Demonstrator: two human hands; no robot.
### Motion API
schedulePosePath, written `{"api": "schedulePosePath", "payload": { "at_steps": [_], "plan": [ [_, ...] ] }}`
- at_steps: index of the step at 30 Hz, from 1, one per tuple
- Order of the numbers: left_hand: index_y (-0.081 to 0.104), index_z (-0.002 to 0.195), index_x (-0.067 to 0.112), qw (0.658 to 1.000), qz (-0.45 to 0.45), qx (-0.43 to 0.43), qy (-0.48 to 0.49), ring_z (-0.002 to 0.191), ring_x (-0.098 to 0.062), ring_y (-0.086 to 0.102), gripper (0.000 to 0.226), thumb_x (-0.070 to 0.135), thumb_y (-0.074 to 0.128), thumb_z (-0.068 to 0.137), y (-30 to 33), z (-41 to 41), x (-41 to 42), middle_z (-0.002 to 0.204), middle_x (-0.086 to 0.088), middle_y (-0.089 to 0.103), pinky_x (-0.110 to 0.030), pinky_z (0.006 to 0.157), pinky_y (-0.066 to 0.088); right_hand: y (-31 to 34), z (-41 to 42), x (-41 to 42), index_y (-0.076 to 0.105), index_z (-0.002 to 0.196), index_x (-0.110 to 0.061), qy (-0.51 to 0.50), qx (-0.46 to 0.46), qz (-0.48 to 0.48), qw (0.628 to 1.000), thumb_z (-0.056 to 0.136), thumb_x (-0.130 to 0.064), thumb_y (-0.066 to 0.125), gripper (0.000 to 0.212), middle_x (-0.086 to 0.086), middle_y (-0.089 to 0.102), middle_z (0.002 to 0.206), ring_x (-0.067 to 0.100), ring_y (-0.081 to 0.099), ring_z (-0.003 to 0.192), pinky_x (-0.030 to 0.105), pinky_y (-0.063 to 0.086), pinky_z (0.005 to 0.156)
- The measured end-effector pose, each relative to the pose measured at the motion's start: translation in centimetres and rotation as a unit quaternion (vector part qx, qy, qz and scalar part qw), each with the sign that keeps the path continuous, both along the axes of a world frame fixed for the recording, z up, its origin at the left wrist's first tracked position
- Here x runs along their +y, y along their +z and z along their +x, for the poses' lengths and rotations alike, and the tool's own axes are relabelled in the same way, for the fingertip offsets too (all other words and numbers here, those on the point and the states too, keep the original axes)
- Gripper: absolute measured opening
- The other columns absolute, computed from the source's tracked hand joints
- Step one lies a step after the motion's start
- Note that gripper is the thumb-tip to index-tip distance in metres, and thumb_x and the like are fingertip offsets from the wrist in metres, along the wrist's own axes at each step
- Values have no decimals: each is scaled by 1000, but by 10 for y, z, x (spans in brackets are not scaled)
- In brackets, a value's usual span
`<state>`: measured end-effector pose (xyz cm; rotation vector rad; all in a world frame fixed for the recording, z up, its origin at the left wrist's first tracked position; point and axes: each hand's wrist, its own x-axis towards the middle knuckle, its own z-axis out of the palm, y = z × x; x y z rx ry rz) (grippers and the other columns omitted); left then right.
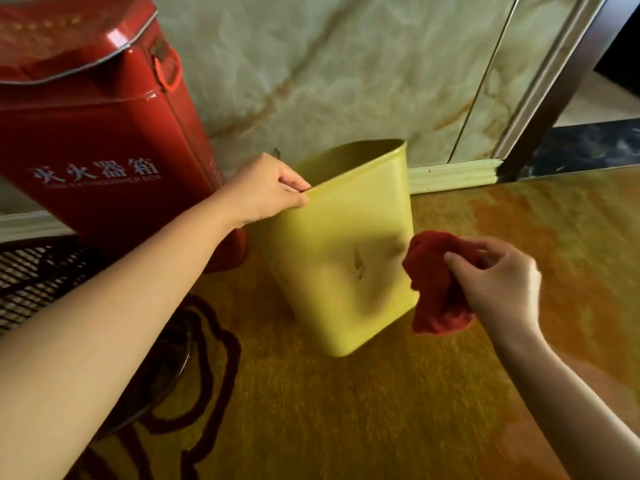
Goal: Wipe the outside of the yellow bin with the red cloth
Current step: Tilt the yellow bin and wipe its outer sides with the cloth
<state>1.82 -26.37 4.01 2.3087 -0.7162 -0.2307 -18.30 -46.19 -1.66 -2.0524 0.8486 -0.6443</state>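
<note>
Left hand pinches bin rim, bin tilted on floor; right hand clutches cloth at bin's right corner. Risk: wipe pressure slides bin out of thin pinch; stain mid-face missed.

Bin on floor, extinguisher box left, cloth prob. touching bin's right.

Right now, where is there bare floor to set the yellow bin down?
Bare floor lies in front of the yellow bin and to its right, up to the skirting. Left is crowded: red box, black mesh, dark cord.
</note>
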Motion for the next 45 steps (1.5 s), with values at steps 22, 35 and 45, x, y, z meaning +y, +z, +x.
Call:
{"api": "schedulePosePath", "payload": {
  "at_steps": [22, 35, 45],
  "plan": [
    [47, 127, 23, 985, 153, -65, -52, 108, -9, 55, 63, -6, 54, 72, -7, 53, 54, 127, -4, 59, -14, 81, 42, -88, 149, 58, -7, 139, -54, 274, -7, -166, 947, 74, -72, 38, 81, -7, -22, 153, 19, -20, 143, 68, -2, 106],
    [39, 126, 43, 982, 140, 80, -96, 79, 4, 51, 72, 2, 65, 73, 1, 75, 46, 110, -8, 68, -17, 78, 46, -75, 164, 91, 17, 140, -48, 215, -109, -96, 966, 84, -53, 48, 64, -9, -9, 155, 12, -13, 144, 56, 3, 109],
    [41, 114, 52, 974, 141, 137, -116, 75, 6, 55, 69, 1, 67, 73, 13, 81, 26, 88, 13, 71, -16, 73, 48, -103, 131, 60, 21, 143, -39, 235, -110, -115, 959, 86, -56, 43, 64, -1, -3, 157, 23, -6, 146, 58, 10, 111]
  ]
}}
